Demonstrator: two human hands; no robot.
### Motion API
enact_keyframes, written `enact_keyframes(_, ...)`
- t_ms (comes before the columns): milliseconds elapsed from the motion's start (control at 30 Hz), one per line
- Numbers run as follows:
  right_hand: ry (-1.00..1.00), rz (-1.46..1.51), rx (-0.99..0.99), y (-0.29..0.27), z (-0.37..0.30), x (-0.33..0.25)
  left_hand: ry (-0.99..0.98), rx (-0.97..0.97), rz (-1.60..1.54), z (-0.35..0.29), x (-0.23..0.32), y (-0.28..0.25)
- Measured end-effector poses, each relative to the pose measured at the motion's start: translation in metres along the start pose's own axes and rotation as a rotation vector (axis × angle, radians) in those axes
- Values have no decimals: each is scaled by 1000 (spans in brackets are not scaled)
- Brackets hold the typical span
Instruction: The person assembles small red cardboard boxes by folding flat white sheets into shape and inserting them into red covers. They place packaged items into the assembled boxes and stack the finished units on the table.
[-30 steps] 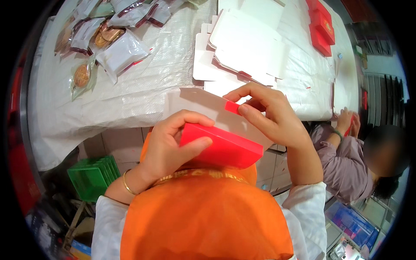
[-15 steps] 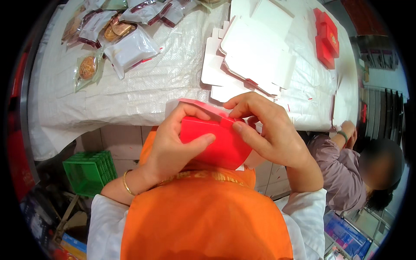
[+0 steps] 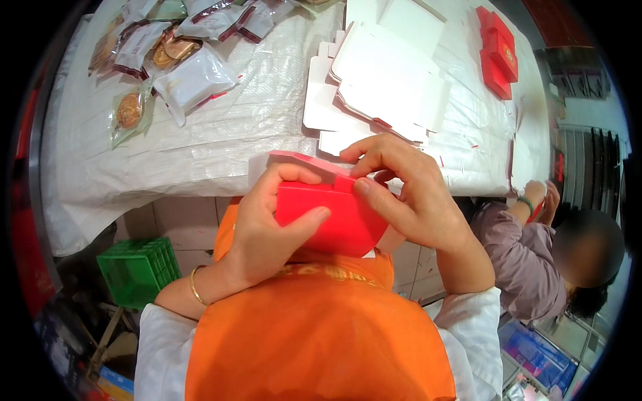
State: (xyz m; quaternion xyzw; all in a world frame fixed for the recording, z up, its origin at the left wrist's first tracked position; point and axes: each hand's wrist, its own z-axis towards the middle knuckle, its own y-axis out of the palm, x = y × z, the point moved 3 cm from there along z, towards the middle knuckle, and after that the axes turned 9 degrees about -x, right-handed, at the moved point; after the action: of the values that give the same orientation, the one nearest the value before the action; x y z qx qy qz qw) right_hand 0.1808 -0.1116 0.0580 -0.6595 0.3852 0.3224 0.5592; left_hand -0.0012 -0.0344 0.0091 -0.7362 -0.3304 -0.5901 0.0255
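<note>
A red cardboard box with white inner flaps is held in front of my orange apron, just below the table's near edge. My left hand wraps around its left end, thumb across the red face. Gripping the right end, my right hand has its fingertips curled over the top flap. Beyond the box, a stack of flat white box blanks lies on the table.
A white woven sheet covers the table. Wrapped pastries lie at the far left and finished red boxes at the far right. A green crate stands on the floor at left. Another person sits low at my right.
The box has turned in my hands and come closer to my body. My right fingers have shifted from the upper corner to pressing over the top flap, and the view has tilted slightly.
</note>
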Motion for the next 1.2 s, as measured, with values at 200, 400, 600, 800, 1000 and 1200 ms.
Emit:
enact_keyframes(200, 6, -12, -12, 2, 0, 2, 20, 23, 19, -1, -1, 0)
enact_keyframes(400, 40, -17, -55, 0, 1, -2, 33, 37, 76, -2, 0, 1)
enact_keyframes(600, 32, 7, -77, 1, 0, 0, 31, 29, 77, -3, -4, 1)
enact_keyframes(800, -35, 9, 6, 4, -4, 5, -19, -17, 50, 1, -3, -1)
enact_keyframes(1000, -62, -8, -22, 4, -9, 1, -5, 11, -80, 3, -4, 0)
enact_keyframes(1200, -25, -8, -12, 5, -12, 0, -3, 3, -134, 2, -10, -1)
